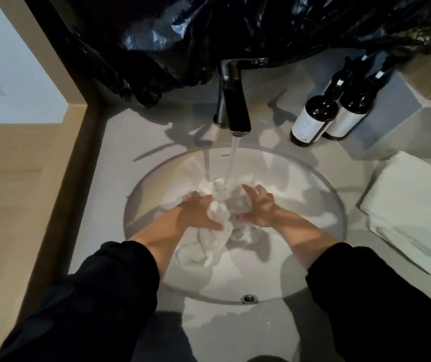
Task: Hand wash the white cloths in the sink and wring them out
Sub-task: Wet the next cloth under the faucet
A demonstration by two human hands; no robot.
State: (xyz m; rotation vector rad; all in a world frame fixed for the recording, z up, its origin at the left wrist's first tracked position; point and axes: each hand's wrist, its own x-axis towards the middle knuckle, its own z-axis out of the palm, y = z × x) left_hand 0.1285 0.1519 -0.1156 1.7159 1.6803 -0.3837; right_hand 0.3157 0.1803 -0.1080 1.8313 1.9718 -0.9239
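A bunched wet white cloth (218, 212) lies in the round white sink (321, 231), under the water running from the dark tap (236, 113). My left hand (198, 211) grips the cloth's left side, fingers curled into the folds and thumb laid across it. My right hand (257, 209) holds the cloth's right side with spread, bent fingers. A tail of the cloth trails toward the near left of the basin. The water stream lands on the cloth between my hands.
Folded white cloths (415, 212) lie stacked on the counter at the right. Two dark pump bottles (313, 121) and a grey box (394, 121) stand at the back right. Black plastic sheeting (209, 30) hangs behind the tap. A wooden ledge (60, 194) borders the left.
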